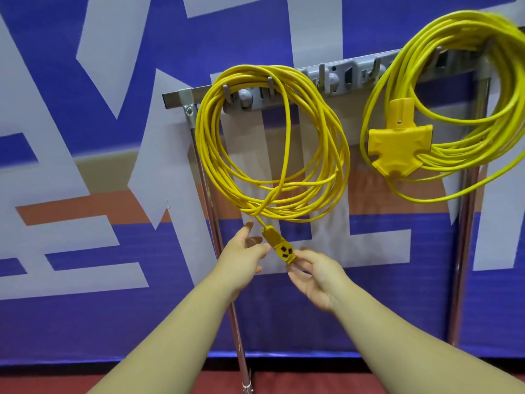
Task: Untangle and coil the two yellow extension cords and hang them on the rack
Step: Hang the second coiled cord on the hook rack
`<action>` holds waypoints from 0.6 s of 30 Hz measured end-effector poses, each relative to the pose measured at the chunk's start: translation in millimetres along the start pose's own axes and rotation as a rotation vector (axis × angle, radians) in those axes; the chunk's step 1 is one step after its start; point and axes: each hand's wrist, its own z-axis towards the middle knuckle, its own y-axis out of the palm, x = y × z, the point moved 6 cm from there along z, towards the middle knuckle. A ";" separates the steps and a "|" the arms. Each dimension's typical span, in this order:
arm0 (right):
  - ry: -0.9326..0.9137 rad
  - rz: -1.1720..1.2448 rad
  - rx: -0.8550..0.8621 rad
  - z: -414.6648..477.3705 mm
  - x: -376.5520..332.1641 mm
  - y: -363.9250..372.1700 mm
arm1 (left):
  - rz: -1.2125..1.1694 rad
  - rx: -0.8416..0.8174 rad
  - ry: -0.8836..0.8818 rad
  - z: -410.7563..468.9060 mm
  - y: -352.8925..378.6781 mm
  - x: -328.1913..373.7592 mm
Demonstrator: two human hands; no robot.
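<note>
Two coiled yellow extension cords hang on the grey rack bar [298, 102]. The left coil [216, 155] hangs from hooks near the bar's left end. Its yellow socket end [279, 248] dangles below the coil. My right hand [315, 275] pinches the socket's lower tip. My left hand [244, 253] is beside the socket's upper part with fingers spread, its fingertips at the socket body. The right coil [466, 149] hangs near the bar's right end, with a yellow triple-outlet head [399, 146] lying across its front.
The rack stands on two chrome poles, left pole [210, 211] and right pole [466, 251], in front of a blue, white and orange banner wall [99, 137]. Several free hooks [349, 76] sit between the coils. Red floor [341, 383] runs below.
</note>
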 end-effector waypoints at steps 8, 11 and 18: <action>-0.096 -0.280 -0.073 -23.4 -31.4 14.9 | 0.033 -0.024 -0.059 -0.4 -2.9 1.4; -0.093 -0.406 -0.069 -37.9 -31.6 18.0 | 0.053 -0.029 -0.086 -3.7 -4.9 7.5; 0.061 -0.318 -0.054 -35.2 -12.0 22.3 | -0.116 -0.058 -0.128 -2.3 7.7 27.9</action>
